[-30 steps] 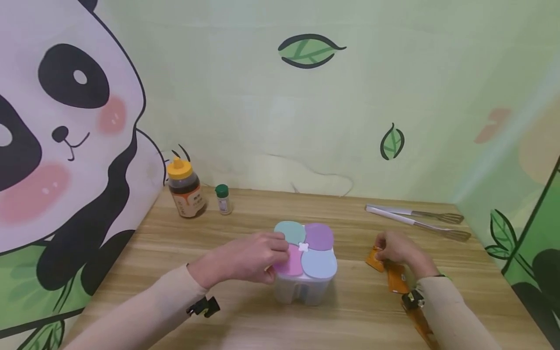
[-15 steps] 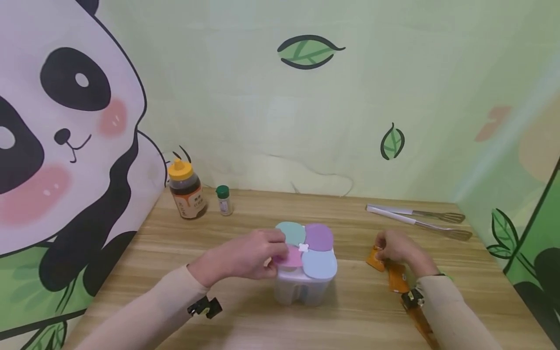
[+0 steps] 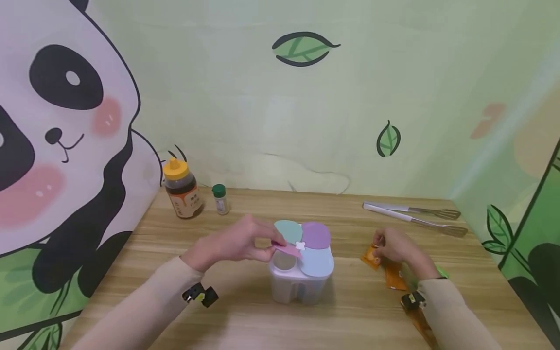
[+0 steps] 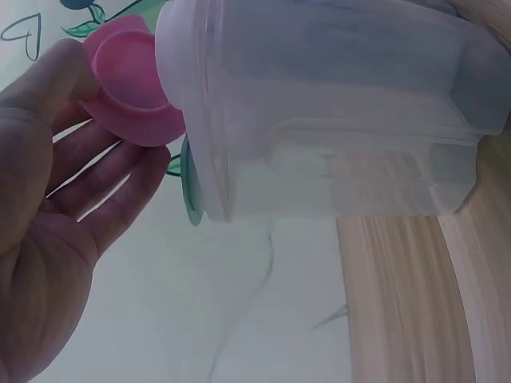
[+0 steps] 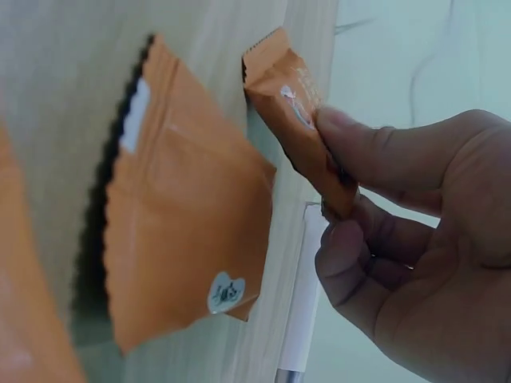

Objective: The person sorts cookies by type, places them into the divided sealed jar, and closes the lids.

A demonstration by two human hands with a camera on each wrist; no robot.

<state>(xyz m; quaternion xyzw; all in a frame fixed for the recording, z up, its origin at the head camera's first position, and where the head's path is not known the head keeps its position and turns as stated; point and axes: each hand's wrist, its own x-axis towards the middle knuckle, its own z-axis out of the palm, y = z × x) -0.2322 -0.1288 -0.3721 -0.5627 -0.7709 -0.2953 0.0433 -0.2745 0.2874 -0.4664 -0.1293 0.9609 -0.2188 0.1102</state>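
In the head view, my left hand (image 3: 238, 238) pinches the pink lid (image 3: 286, 250) of a clear plastic storage box (image 3: 302, 289) and holds it tilted up. Under it a round opening (image 3: 285, 261) shows. The teal lid (image 3: 288, 231), purple lid (image 3: 317, 235) and light blue lid (image 3: 317, 261) lie flat. In the left wrist view the pink lid's raised inner ring (image 4: 132, 70) faces the camera. My right hand (image 3: 395, 248) pinches a small orange packet (image 5: 283, 112) between thumb and fingers. Another orange packet (image 5: 192, 215) lies beside it on the table.
A third orange packet (image 3: 419, 321) is partly hidden beneath my right forearm. At the back left stand a dark syrup bottle (image 3: 185, 197) with a yellow cap and a green-capped shaker (image 3: 220, 200). White-handled tongs (image 3: 415, 216) with slotted metal ends lie at the back right.
The pink lid was flat a second ago; my left hand has since raised its outer edge and uncovered the opening. My right hand keeps its hold on the packet, nearly still.
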